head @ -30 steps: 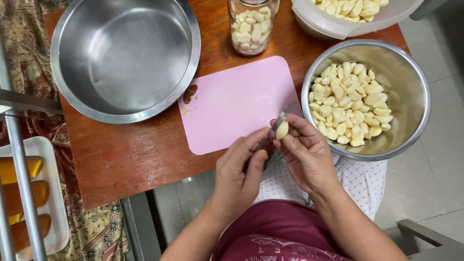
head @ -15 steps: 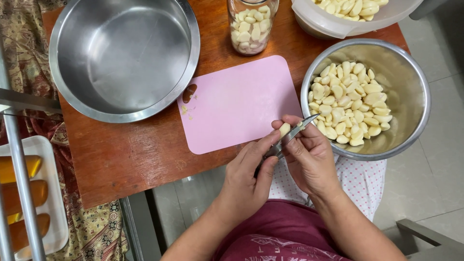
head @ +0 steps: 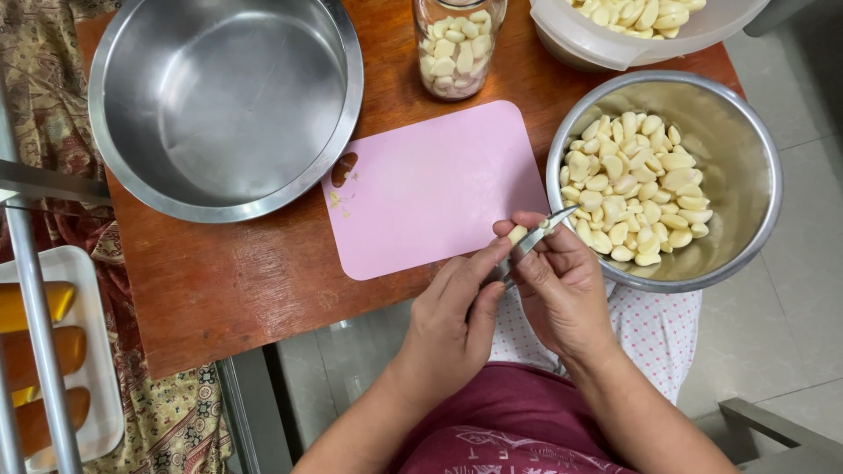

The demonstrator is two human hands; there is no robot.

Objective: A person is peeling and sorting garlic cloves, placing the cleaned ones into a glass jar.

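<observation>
My left hand point(head: 448, 329) grips a small knife point(head: 546, 228), whose blade points up and to the right over the fingers of my right hand. A peeled garlic clove point(head: 518, 233) is pinched in my right hand point(head: 566, 294), right against the blade. Both hands hover at the near edge of the wooden table point(head: 228, 281), between a pink cutting board point(head: 430, 189) and a steel bowl point(head: 757, 175) filled with several peeled cloves. The knife's handle is hidden between my hands.
A large empty steel bowl point(head: 219, 96) sits at the table's left. At the back stand a glass jar point(head: 457, 44) of cloves and a white plastic container point(head: 615, 48) with more cloves. A white tray point(head: 97, 386) with orange items and a metal bar point(head: 35, 307) lie at lower left.
The clove was held upright between both hands. The knife blade has since come into view, angled up right across the clove, and my hands have shifted slightly right.
</observation>
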